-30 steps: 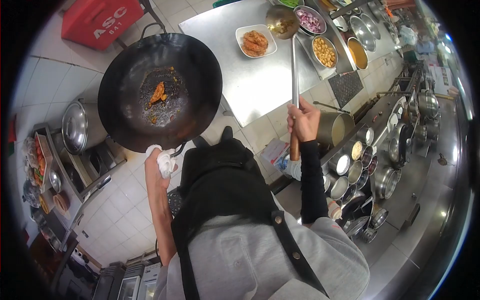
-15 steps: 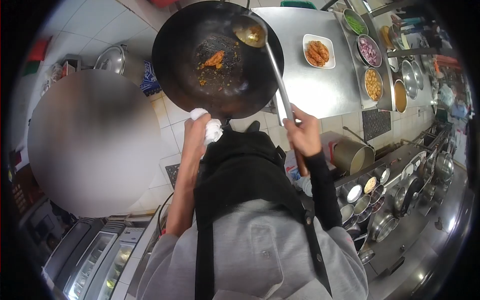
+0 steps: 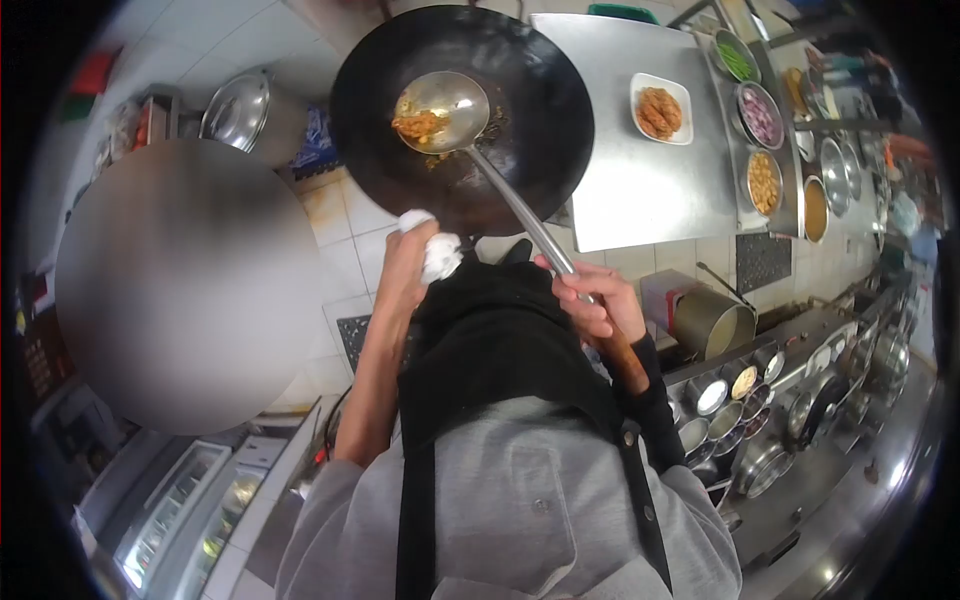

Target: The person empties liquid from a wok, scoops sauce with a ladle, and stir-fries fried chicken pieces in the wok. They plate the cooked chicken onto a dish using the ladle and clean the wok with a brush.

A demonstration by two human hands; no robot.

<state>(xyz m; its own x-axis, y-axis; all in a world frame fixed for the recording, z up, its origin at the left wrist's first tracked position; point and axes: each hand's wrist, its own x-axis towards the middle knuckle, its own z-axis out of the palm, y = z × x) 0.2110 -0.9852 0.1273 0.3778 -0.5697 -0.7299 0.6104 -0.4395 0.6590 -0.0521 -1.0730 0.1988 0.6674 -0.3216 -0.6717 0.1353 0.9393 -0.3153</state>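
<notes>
My right hand (image 3: 608, 300) is wrapped round the handle of a long metal ladle (image 3: 470, 105) with a wooden end. The ladle's bowl is down inside a large black wok (image 3: 550, 130), with reddish-orange cooked food (image 3: 415, 124) at its left edge. Small browned bits lie on the wok's surface nearby. My left hand (image 3: 403, 265) is closed on a bunched white cloth (image 3: 441, 258) at the wok's near rim. Whether a wok handle sits inside the cloth is hidden.
Right of the wok, a steel counter (image 3: 620, 200) bears a white dish of orange-red food (image 3: 660, 112). Bowls of green vegetable (image 3: 737, 60), chopped onion (image 3: 760, 115) and yellowish cubes (image 3: 764, 183) line its far side. A large pot (image 3: 715, 325) and several seasoning containers (image 3: 711, 396) stand lower right.
The ladle's bowl has moved left and down from the wok's upper right to the food. My right hand has come closer to my body; my left still grips the cloth.
</notes>
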